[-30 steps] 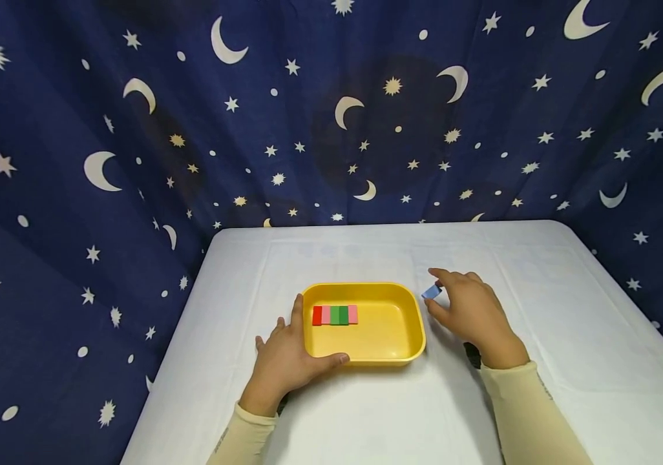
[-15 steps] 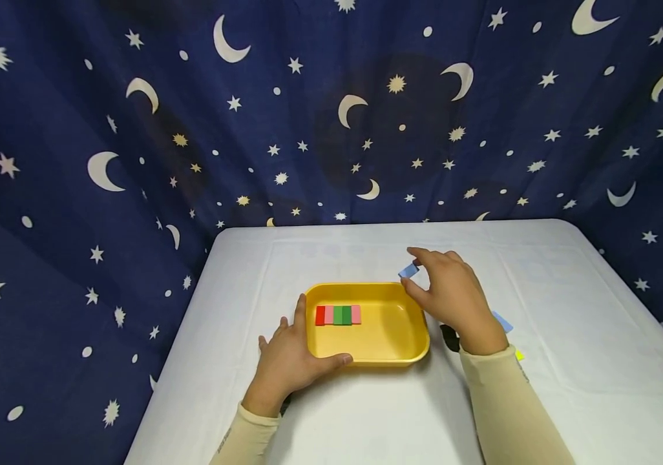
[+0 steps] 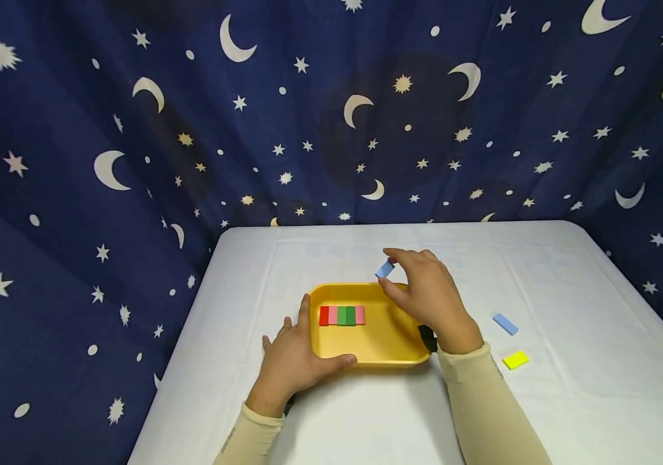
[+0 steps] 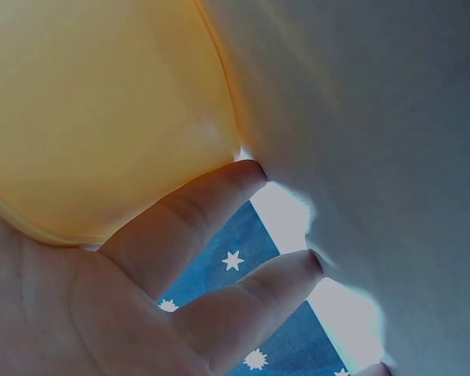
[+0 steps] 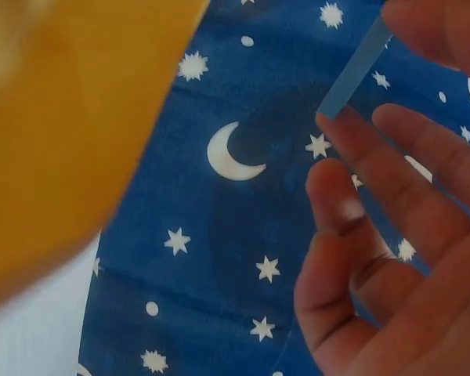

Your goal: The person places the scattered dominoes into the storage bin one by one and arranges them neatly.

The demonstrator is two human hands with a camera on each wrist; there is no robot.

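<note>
My right hand [image 3: 433, 294] pinches a light-blue rectangular tile [image 3: 385, 268] between thumb and fingertips, above the far rim of a yellow tray [image 3: 392, 345]. Edge-on, the tile shows as a thin strip in the right wrist view. Inside the tray, toward its left, lies a row of tiles: red [image 3: 324, 316], pink [image 3: 333, 315], light green [image 3: 342, 315], dark green [image 3: 351, 315] and another pink one [image 3: 360, 314]. My left hand [image 3: 291, 368] rests against the tray's left end, fingers extended along the side and thumb at the near rim.
To the right of my right forearm, a second light-blue tile [image 3: 505, 323] and a yellow tile [image 3: 515, 360] lie on the white-covered table [image 3: 593, 316]. A dark blue curtain [image 3: 308, 129] with moons and stars hangs behind and beside the table.
My right hand has moved left with the blue tile, from beside the tray to over its far rim. Another blue tile and a yellow tile have come into sight. My left hand stays put.
</note>
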